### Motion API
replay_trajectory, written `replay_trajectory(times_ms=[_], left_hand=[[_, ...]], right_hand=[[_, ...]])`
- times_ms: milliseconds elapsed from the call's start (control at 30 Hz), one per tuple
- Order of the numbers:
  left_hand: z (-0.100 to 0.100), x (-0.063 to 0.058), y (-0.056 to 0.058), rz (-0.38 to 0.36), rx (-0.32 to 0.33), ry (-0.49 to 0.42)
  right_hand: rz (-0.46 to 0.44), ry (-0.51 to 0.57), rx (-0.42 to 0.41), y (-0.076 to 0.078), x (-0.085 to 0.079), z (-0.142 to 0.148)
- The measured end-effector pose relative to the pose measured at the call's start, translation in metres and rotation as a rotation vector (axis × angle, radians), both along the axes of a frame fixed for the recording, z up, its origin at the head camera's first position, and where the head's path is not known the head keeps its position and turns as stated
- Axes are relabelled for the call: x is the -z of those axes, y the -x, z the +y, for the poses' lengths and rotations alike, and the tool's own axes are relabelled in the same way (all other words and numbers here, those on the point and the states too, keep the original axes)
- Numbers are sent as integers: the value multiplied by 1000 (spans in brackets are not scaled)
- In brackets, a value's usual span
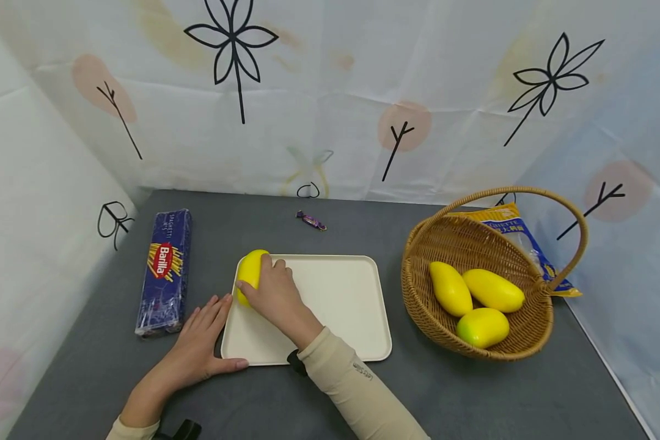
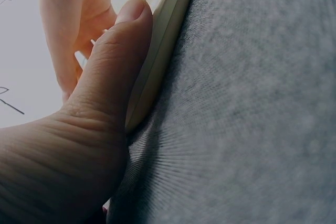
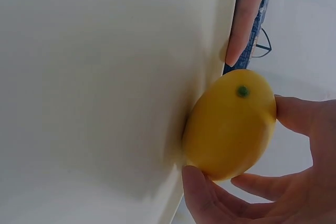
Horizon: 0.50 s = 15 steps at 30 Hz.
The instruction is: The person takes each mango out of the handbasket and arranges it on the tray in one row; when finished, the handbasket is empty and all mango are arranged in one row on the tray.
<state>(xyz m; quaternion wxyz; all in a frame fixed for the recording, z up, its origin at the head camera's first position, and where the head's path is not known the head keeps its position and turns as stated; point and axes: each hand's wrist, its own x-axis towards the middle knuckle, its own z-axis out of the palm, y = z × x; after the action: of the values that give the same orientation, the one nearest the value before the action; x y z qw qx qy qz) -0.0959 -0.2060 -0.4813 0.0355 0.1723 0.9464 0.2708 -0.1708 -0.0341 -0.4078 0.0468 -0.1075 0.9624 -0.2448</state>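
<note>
A yellow mango [image 1: 249,275] lies at the left end of the white tray [image 1: 330,342], close to its far left corner. My right hand [image 1: 279,299] grips the mango from above. The right wrist view shows the mango [image 3: 231,129] with a green stem spot, thumb on one side and fingers on the other. My left hand [image 1: 200,345] is at the tray's near left corner, its fingers stretched along the left edge. In the left wrist view, the thumb [image 2: 115,61] rests against the tray's rim.
Right of the tray stands a wicker basket [image 1: 418,305] with three yellow mangoes [image 1: 492,290]. Behind it lies a yellow-and-blue bag [image 1: 533,244]. A blue Barilla spaghetti pack [image 1: 165,275] is on the left, and a purple wrapped candy [image 1: 311,220] sits beyond the tray.
</note>
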Motion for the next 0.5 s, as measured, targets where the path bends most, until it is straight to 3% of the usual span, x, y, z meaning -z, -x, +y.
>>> replay_trajectory(times_ms=[500], left_hand=[[0,0,1,-4,1,2]], right_hand=[[34,-30,25,-3,1,-2]])
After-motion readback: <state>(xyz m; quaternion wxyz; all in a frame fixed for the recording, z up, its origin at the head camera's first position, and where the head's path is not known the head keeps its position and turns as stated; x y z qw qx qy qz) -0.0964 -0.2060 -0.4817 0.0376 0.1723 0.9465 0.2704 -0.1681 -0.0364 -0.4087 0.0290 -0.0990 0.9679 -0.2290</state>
